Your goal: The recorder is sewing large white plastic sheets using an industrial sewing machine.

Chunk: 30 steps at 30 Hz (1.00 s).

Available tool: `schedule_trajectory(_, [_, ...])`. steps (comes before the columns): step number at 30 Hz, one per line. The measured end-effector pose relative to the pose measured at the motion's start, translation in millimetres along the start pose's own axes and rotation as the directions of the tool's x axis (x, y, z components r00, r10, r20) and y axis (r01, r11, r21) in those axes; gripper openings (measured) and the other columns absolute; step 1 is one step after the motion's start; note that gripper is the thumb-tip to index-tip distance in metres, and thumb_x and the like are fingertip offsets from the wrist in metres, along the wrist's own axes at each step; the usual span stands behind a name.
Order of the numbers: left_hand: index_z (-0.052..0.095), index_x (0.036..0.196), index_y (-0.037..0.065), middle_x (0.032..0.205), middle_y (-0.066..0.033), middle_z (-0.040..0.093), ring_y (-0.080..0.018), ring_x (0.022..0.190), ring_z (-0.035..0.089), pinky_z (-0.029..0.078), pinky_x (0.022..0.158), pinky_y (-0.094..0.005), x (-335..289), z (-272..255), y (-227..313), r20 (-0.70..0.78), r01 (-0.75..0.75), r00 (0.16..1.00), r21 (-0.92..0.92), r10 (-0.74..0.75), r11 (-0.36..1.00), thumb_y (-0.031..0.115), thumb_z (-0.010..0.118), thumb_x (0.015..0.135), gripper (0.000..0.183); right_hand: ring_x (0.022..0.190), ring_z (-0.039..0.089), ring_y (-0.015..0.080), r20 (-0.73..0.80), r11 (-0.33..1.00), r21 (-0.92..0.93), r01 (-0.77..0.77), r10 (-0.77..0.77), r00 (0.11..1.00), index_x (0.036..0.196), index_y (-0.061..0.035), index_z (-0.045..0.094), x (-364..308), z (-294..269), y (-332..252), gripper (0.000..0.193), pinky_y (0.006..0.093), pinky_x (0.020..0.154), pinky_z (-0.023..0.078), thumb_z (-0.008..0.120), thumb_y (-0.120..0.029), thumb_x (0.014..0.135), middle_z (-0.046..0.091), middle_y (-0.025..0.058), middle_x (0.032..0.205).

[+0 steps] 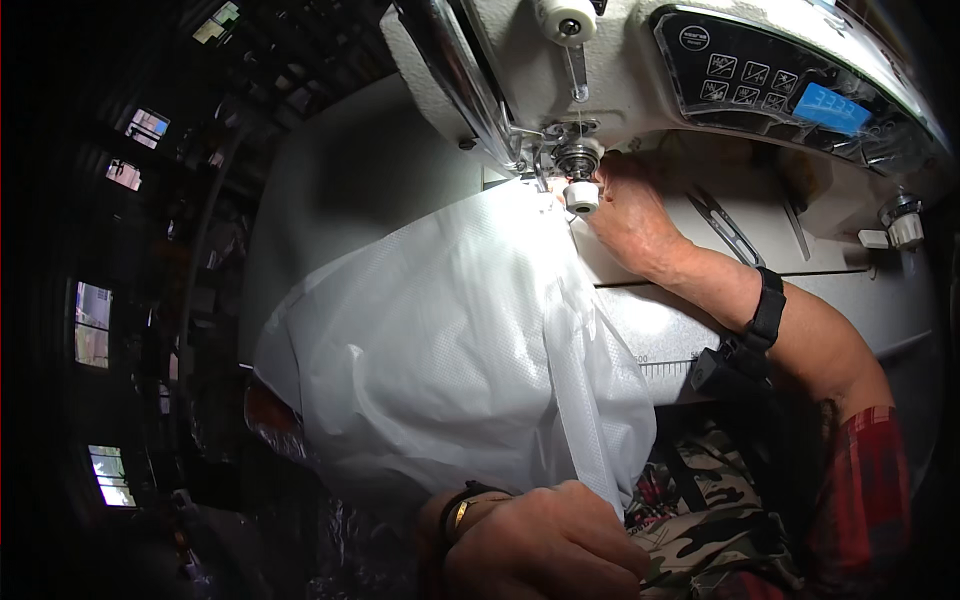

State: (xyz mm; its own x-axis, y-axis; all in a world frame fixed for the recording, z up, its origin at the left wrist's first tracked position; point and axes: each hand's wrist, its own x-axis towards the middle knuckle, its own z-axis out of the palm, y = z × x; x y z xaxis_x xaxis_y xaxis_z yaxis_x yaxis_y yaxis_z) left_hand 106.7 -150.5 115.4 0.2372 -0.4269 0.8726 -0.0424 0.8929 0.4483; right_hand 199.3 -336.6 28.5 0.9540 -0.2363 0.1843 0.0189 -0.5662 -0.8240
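A white sheet of dimpled, plastic-like fabric [430, 290] drapes from the sewing machine's needle area down over the table's front edge. Along its right side runs a narrow white strip [580, 410]. At the lower middle my left hand [550, 540] is closed, knuckles up, on the lower end of that strip. My right hand [635, 215] rests on the machine bed just right of the needle area, beside the fabric's upper corner. Its fingertips go behind the white-capped tension knob [581, 197], so their grip is hidden. The sewing machine [620, 80] overhangs this corner.
Metal thread snips [725, 228] lie on the bed right of my right hand. A control panel [770, 85] with a lit blue display is on the machine arm. A ruler scale [665, 370] marks the table front. Black straps and a black box [730, 370] hang at my right wrist.
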Motion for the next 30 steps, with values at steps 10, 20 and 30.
schedule_trajectory(10, [0.068, 0.090, -0.006, 0.070, -0.0098, 0.059, -0.0168, 0.047, 0.052, 0.036, 0.038, -0.0288, -5.0, 3.7, -2.5, -0.005, 0.017, 1.000, 0.023, -0.017, 1.000, -0.002, 0.068, 0.086, 0.006, 0.095, 0.063, 0.0302, 0.056, 0.997, 0.031, -0.072, 0.070, 0.996, 0.097, 0.0020, 0.055, -5.0, -6.2, -3.2, 0.027, 0.0434, 0.084, 0.048, 0.063, -0.020, 0.085, 0.064, 0.0181, 0.099])
schedule_trajectory(20, [0.062, 0.084, -0.010, 0.057, -0.0079, 0.053, -0.0145, 0.039, 0.042, 0.024, 0.035, -0.0319, -1.0, 13.6, -10.7, -0.052, -0.023, 0.998, -0.026, 0.021, 0.999, -0.005, 0.064, 0.085, 0.005, 0.091, 0.063, 0.0338, -0.032, 0.999, -0.043, 0.010, -0.012, 0.999, 0.094, 0.0024, 0.056, -6.1, -5.0, -3.1, 0.026, 0.0435, 0.083, 0.048, 0.064, -0.020, 0.083, 0.064, 0.0208, 0.094])
schedule_trajectory(30, [0.062, 0.081, -0.013, 0.057, -0.0099, 0.054, -0.0146, 0.038, 0.040, 0.024, 0.036, -0.0326, -3.6, 12.9, -15.3, -0.058, -0.106, 0.993, -0.040, 0.103, 0.994, -0.005, 0.062, 0.086, 0.010, 0.092, 0.063, 0.0336, 0.002, 0.999, 0.043, 0.008, -0.008, 1.000, 0.095, 0.0016, 0.056, -5.5, -3.6, -0.3, 0.025, 0.0436, 0.082, 0.048, 0.064, -0.020, 0.083, 0.064, 0.0191, 0.095])
